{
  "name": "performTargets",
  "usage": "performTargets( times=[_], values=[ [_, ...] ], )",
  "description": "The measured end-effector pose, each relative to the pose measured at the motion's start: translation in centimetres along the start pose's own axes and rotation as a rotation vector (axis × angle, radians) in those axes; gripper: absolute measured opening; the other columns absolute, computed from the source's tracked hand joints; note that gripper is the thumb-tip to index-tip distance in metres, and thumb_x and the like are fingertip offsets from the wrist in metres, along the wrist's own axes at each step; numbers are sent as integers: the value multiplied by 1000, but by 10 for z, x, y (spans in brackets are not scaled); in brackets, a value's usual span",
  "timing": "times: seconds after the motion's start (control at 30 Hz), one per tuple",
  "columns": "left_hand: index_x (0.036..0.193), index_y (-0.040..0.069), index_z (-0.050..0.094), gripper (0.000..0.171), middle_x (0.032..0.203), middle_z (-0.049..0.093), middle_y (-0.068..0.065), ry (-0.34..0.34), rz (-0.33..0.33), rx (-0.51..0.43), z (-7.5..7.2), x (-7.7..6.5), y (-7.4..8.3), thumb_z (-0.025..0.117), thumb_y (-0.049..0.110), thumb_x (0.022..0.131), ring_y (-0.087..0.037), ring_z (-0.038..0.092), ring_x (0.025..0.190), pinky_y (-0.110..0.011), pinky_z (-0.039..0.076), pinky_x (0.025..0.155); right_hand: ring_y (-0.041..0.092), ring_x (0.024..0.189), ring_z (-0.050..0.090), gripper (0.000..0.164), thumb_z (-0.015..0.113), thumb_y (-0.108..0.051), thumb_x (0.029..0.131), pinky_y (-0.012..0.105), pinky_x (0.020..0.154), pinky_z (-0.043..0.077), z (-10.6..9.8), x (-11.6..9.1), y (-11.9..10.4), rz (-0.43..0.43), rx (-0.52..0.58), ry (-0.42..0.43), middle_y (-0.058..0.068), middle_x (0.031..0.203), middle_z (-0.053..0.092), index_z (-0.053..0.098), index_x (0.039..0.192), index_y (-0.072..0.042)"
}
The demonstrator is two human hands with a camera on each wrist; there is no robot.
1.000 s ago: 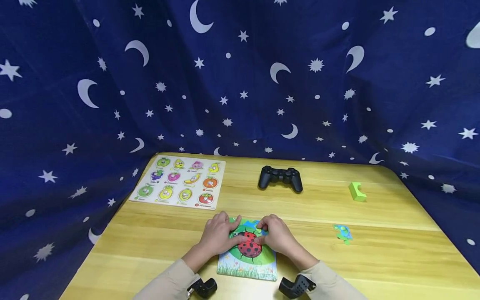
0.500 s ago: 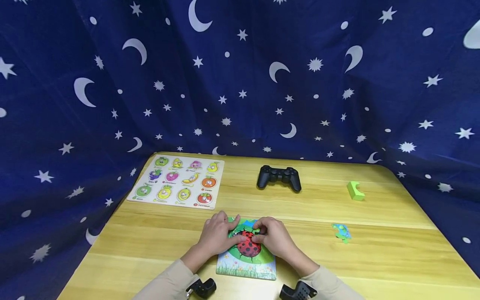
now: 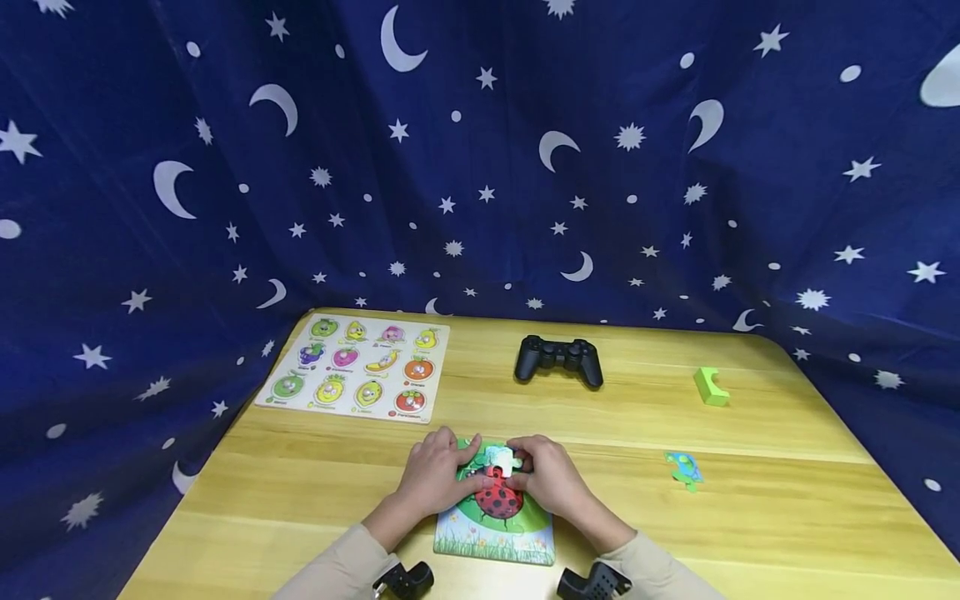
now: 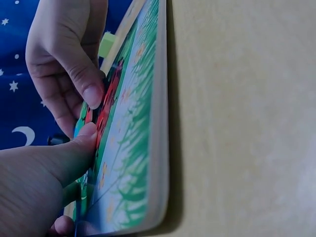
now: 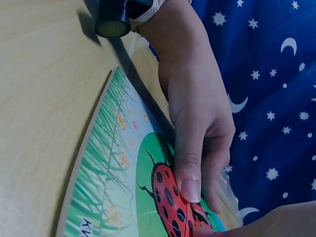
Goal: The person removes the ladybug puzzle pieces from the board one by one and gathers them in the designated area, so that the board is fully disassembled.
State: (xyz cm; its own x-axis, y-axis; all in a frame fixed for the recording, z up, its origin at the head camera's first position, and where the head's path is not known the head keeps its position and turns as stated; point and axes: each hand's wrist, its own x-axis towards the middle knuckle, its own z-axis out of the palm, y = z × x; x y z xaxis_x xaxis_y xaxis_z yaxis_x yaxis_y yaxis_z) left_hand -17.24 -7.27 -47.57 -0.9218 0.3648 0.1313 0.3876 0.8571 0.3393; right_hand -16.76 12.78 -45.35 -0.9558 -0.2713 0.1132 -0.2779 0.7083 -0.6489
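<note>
A square ladybug jigsaw puzzle [image 3: 495, 542] lies flat on the table near its front. My left hand [image 3: 438, 471] rests over its left side, fingers extended, thumb pressing on the red ladybug [image 3: 498, 500]. My right hand [image 3: 551, 471] is at the upper right of the puzzle, thumb and forefinger curled together, pinching a puzzle piece [image 3: 500, 460] that looks bright with glare and tilted. In the right wrist view the thumb [image 5: 190, 190] points down at the ladybug's head end. The right fingers hide part of the piece.
Loose blue-green puzzle pieces [image 3: 684, 469] lie to the right. Behind are a black game controller [image 3: 558, 360], a green notched block [image 3: 711, 387] and, back left, a fruit puzzle board [image 3: 390, 398]. A dark blue curtain [image 3: 480, 167] with moons and stars hangs around the table [image 3: 300, 492].
The puzzle piece at my right fingertips has tilted up and now catches bright light, with a gap showing by the ladybug. My left hand has stayed in place.
</note>
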Motion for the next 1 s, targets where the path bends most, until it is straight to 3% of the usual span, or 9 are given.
performTargets(
  times=[0.37, 0.53, 0.67, 0.83, 1.0],
  values=[
    [138, 21, 59, 68, 85, 34, 2, -25, -10, -16, 1, 0, -2, 66, 61, 83, -12, 29, 76, -27, 23, 67, 12, 74, 49, 38, 84, -7, 74, 22, 65, 42, -2, -2, 0, 9, -1, -4, 2, 84, 59, 72, 110, -2],
    [137, 21, 59, 68, 84, 32, 3, -20, 5, -27, 1, 3, -4, 67, 61, 83, -12, 28, 76, -27, 22, 66, 11, 81, 55, 40, 83, -14, 76, 24, 72, 47, -16, -8, 2, 11, 46, 17, -2, 90, 61, 71, 114, -7],
    [136, 20, 60, 69, 84, 31, 4, -26, 8, -55, -1, 3, -5, 69, 60, 81, -12, 27, 76, -27, 23, 66, 9, 83, 56, 43, 84, -14, 74, 24, 75, 50, -40, -22, 21, 35, 49, 87, -2, 91, 61, 70, 114, -8],
    [135, 19, 61, 67, 83, 32, 3, -6, 6, -76, -1, 2, -7, 72, 57, 81, -12, 28, 76, -27, 23, 67, 4, 82, 54, 47, 84, -15, 75, 20, 73, 50, -88, -45, 69, 172, 14, 177, 4, 95, 62, 67, 117, -3],
    [135, 18, 61, 66, 84, 34, 3, 6, 15, -64, 0, 1, -9, 70, 57, 82, -13, 28, 76, -27, 23, 67, -4, 81, 50, 54, 78, -28, 84, 18, 69, 45, -137, -69, 115, 301, -62, 201, 10, 104, 62, 60, 126, 1]
  ],
)
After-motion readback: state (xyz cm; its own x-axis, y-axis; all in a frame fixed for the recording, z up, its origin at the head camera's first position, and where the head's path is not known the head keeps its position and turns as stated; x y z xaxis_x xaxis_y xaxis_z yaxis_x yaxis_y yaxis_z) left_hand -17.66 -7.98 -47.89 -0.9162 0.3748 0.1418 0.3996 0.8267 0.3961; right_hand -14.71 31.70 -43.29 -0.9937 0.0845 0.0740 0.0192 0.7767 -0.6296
